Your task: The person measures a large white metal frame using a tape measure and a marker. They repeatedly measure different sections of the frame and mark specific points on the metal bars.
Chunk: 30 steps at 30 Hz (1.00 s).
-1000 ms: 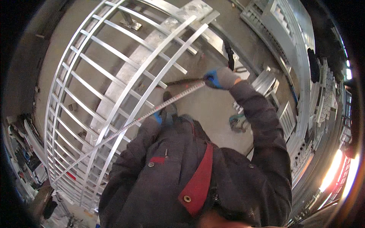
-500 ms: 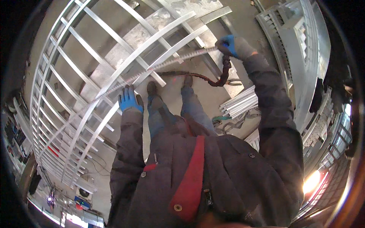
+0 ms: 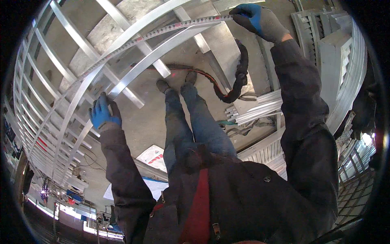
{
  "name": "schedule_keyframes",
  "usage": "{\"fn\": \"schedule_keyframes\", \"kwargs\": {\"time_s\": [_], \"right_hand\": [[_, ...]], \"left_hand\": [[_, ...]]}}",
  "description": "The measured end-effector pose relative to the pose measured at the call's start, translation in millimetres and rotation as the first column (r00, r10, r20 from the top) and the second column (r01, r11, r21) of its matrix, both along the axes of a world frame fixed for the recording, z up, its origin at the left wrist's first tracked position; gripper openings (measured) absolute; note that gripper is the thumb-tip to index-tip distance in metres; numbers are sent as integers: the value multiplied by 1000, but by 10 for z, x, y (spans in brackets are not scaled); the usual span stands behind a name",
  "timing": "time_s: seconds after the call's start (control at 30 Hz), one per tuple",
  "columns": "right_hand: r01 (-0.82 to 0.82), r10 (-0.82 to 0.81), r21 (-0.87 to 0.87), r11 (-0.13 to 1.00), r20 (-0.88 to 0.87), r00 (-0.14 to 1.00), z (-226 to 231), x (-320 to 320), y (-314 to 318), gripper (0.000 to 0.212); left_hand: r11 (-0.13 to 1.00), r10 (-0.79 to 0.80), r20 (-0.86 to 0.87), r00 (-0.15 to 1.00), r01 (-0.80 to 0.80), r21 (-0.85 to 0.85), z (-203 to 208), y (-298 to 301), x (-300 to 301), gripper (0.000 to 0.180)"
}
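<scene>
A large pale metal gate frame (image 3: 134, 73) with curved rails and many cross bars stands in front of me. My right hand (image 3: 256, 18), in a blue and grey glove, is shut on the end of a tape measure blade (image 3: 162, 30) at the top of the view. The blade runs leftward along the upper curved rail. My left hand (image 3: 103, 114), in a blue glove, rests on the lower curved rail; whether it holds the tape's other end I cannot tell. My legs and dark shoes (image 3: 176, 85) are below on the concrete floor.
A thick black hose (image 3: 239, 77) loops over the floor beside a bundle of pale metal bars (image 3: 256, 110). Stacked metal frames (image 3: 337, 53) stand at the right. Paper sheets (image 3: 152, 158) lie on the floor by my left leg. Clutter fills the lower left edge.
My right hand rose and moved right, drawing the tape farther along the upper rail. My left hand shifted down and left on the lower rail. The view tilted down toward my legs.
</scene>
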State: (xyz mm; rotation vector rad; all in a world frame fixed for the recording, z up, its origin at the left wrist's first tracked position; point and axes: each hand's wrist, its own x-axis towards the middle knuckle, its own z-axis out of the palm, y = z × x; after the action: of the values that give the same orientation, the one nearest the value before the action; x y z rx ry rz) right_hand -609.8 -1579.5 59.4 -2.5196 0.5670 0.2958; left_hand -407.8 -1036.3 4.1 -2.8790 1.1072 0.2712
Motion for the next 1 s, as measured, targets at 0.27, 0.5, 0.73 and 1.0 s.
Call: {"fn": "schedule_keyframes", "kwargs": {"time_s": [0.27, 0.5, 0.73, 1.0], "right_hand": [[45, -46, 83, 996, 9, 999, -130, 39, -1, 33], [57, -54, 95, 994, -32, 998, -122, 62, 15, 31], [65, -69, 122, 990, 28, 997, -140, 54, 43, 30], [67, -68, 58, 996, 4, 998, -138, 72, 31, 31]], "left_hand": [[1000, -7, 72, 997, 7, -3, -78, -29, -14, 49], [998, -64, 102, 993, 66, -10, -107, 30, 29, 52], [993, -110, 123, 986, 113, -20, -91, -8, 40, 47], [991, -130, 165, 978, 131, 5, -138, 44, 37, 51]]}}
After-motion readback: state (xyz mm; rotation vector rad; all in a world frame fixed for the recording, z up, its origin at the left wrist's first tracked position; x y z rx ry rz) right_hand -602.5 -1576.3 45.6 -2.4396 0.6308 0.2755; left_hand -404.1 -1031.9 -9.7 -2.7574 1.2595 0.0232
